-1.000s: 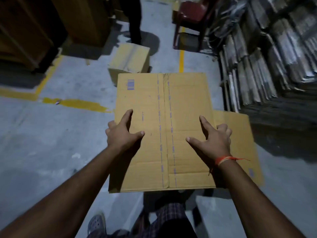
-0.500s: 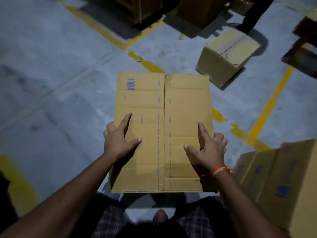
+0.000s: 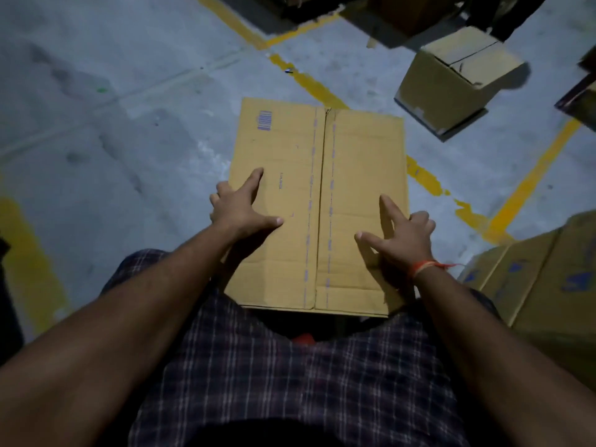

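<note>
Checked shorts (image 3: 290, 382) fill the foreground, with two bare arms reaching forward. The left hand (image 3: 240, 209) and right hand (image 3: 403, 233) hold a flat cardboard box (image 3: 322, 162) by its side edges just beyond the lap. Thumbs and forefingers spread on top and the other fingers curl round the rims. Positioning it probably goes best with both grips level, so the centre seam doesn't buckle. Beyond lie grey floor (image 3: 129, 140) and a closed carton (image 3: 451, 88).

Two hands (image 3: 240, 209) (image 3: 404, 235), one held flat carton (image 3: 322, 162), one closed box (image 3: 451, 88).

Head camera looks steeply down, close over a flattened carton (image 3: 317, 204)
</note>
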`<state>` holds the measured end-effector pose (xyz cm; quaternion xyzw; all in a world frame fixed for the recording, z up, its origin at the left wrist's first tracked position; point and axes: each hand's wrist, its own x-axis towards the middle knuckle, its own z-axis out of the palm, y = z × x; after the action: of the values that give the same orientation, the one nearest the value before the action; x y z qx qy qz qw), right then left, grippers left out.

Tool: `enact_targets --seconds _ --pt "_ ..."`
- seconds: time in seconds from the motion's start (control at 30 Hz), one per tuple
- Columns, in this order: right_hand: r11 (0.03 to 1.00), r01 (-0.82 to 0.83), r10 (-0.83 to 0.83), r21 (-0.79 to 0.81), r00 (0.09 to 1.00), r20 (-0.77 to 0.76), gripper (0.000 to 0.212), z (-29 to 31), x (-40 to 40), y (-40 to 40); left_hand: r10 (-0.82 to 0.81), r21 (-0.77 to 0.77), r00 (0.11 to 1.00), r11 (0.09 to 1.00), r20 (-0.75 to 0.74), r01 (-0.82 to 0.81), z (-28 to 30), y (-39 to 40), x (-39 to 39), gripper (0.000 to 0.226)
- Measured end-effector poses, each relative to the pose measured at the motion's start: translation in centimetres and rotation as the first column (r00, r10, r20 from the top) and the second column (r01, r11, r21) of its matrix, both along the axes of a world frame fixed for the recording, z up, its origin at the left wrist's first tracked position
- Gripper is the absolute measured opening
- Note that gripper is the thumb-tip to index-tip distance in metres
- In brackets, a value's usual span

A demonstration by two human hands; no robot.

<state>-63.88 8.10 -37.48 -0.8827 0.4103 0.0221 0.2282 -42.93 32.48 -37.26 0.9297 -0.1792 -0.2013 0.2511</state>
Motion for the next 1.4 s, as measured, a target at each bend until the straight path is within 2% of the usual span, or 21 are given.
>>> enact_targets --seconds 0.17,0.3,0.57,0.77,0.9,1.1,1.3,1.4 --pt "0.998 -0.052 0.053 -0.019 0.998 0.018 0.108 1.9 -2.1 2.6 0.004 -0.089 0.999 0.996 0.047 0.000 2.2 3.4 -1.5 0.106" --pt "0.998 -0.066 0.066 -0.015 0.998 0.023 0.101 1.4 -1.9 2.1 0.003 -0.087 0.998 0.996 0.069 0.003 2.7 3.2 -1.3 0.107" --pt "0.999 -0.036 0.037 0.040 0.999 -0.015 0.105 -2.8 3.7 -1.6 0.017 0.019 1.000 1.000 0.017 -0.017 -1.7 -0.4 3.7 0.108" --pt "0.990 -0.028 0.043 0.136 0.993 -0.108 0.105 -7.1 5.7 -3.2 0.005 0.105 0.998 0.994 -0.068 0.002 -5.9 -4.1 7.4 0.106" --pt "0.990 0.025 -0.011 0.139 0.995 -0.096 0.105 -8.5 7.2 -3.8 0.065 0.107 0.990 0.993 -0.127 -0.052 -8.2 -4.7 7.7 0.104" --pt "0.962 0.088 -0.083 0.260 0.996 -0.030 0.110 -9.0 8.5 -3.9 0.126 0.038 0.979 0.992 -0.161 -0.122 -7.7 -4.3 8.7 0.094" --pt "0.922 0.070 -0.126 0.380 0.984 0.123 0.105 -7.2 10.2 -5.9 0.037 -0.010 0.999 0.999 0.016 -0.036 -2.3 -3.6 10.5 0.081" --pt "0.901 0.026 -0.082 0.432 0.990 0.113 0.108 -7.5 11.6 -6.3 -0.001 0.012 0.994 1.000 0.109 -0.001 -0.6 -2.6 10.7 0.079"
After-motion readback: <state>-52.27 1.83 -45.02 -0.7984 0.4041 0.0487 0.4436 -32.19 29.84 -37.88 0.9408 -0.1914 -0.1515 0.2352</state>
